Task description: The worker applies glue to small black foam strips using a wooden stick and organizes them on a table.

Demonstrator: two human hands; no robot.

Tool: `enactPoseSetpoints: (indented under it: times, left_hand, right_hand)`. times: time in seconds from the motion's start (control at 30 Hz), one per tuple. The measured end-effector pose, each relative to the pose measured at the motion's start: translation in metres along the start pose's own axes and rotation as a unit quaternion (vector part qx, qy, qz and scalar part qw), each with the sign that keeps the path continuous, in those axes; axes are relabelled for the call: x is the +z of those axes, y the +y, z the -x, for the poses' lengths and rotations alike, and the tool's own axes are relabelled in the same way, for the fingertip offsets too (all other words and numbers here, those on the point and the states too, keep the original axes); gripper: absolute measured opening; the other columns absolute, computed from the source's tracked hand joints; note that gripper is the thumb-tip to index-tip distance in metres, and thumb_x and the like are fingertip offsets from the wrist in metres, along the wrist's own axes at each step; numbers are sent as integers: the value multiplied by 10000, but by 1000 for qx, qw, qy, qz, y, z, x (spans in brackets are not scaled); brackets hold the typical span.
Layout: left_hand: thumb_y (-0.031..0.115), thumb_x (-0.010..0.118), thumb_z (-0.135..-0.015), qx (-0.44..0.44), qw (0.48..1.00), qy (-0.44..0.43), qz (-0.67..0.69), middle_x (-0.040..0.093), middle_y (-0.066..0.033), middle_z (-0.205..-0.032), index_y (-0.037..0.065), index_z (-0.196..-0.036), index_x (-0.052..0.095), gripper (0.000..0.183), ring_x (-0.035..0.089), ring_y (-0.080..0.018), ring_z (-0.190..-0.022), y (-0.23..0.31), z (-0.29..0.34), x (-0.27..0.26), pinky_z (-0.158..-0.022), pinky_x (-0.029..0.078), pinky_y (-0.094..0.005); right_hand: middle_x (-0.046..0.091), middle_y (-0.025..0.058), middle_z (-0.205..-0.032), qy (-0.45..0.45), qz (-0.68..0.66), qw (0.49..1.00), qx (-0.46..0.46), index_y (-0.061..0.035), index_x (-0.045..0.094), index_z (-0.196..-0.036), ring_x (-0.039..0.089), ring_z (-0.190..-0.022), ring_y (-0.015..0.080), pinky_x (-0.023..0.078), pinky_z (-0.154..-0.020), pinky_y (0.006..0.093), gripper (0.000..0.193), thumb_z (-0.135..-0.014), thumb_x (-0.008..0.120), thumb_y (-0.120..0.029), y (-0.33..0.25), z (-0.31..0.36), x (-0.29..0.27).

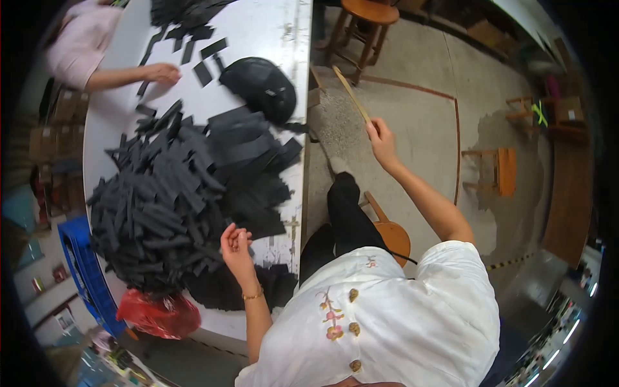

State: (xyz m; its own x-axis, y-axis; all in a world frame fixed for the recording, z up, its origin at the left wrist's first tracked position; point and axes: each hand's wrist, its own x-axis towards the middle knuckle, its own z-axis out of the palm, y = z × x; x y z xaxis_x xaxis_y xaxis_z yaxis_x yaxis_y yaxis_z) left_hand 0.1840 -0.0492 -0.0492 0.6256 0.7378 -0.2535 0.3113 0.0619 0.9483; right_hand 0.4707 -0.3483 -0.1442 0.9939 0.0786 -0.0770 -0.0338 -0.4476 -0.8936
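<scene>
My right hand (pixel 382 140) is closed around one end of a thin, flat, yellowish wooden stick (pixel 351 93). It is raised over the floor to the right of the table, and the stick slants up and to the left. My left hand (pixel 237 247) hovers at the near right side of a large heap of black fabric strips (pixel 155 200). Its fingers are loosely curled with the palm turned up, and I see nothing in them. Flat black fabric pieces (pixel 242 145) lie stacked along the heap's right side.
A white table (pixel 267 32) carries a rounded black bundle (pixel 261 87) and loose strips. Across it reaches another person's hand (pixel 161 73). A red plastic bag (pixel 158 314) and blue crate (pixel 84 271) sit at lower left. Wooden stools (pixel 391 240) stand beside me and farther off.
</scene>
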Motion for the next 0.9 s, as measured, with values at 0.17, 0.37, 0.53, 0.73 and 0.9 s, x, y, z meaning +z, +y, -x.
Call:
enactPoseSetpoints:
  times: [0.17, 0.37, 0.53, 0.73, 0.9]
  left_hand:
    - [4, 494, -914, -6, 987, -153, -42, 618, -118, -1060, -46, -1224, 526, 316, 618, -177, -942, 42, -39, 130, -813, 504, -286]
    - [169, 459, -986, -3, 984, -168, 56, 627, -184, -926, 11, -972, 510, 167, 614, -267, -912, 26, -122, 287, -897, 476, -407]
    - [324, 307, -1047, -69, 993, -50, 82, 386, -41, -519, 58, -910, 449, 331, 383, -142, -368, 7, -170, 327, -312, 366, -261]
    - [333, 317, -1042, -92, 995, -47, 16, 389, -51, -505, 30, -880, 441, 366, 354, -132, -346, -25, -184, 322, -311, 304, -228]
    - [383, 393, -1014, -79, 995, -36, -46, 456, -91, -505, 12, -908, 441, 389, 438, -178, -359, -38, -176, 321, -336, 394, -261]
  right_hand:
    - [583, 48, -750, -124, -130, 983, -30, -42, 605, -1013, 565, -676, 137, 482, -631, 305, 199, -926, 572, -218, 32, 31, 22]
    - [629, 140, -878, -311, -306, 878, -194, -5, 594, -1071, 626, -794, 309, 512, -728, 381, 238, -881, 609, -147, 18, -44, 76]
    - [615, 157, -965, -196, -229, 951, 70, -3, 573, -1088, 622, -870, 321, 499, -805, 387, 265, -845, 617, -99, 161, -187, 107]
    - [546, 207, -1158, -256, -26, 935, -243, 27, 510, -1180, 505, -1132, 371, 422, -968, 429, 404, -784, 575, -25, 232, -293, 247]
    - [449, 243, -1335, -345, 98, 927, -105, -19, 492, -1262, 483, -1173, 406, 429, -975, 467, 472, -797, 565, -48, 197, -334, 363]
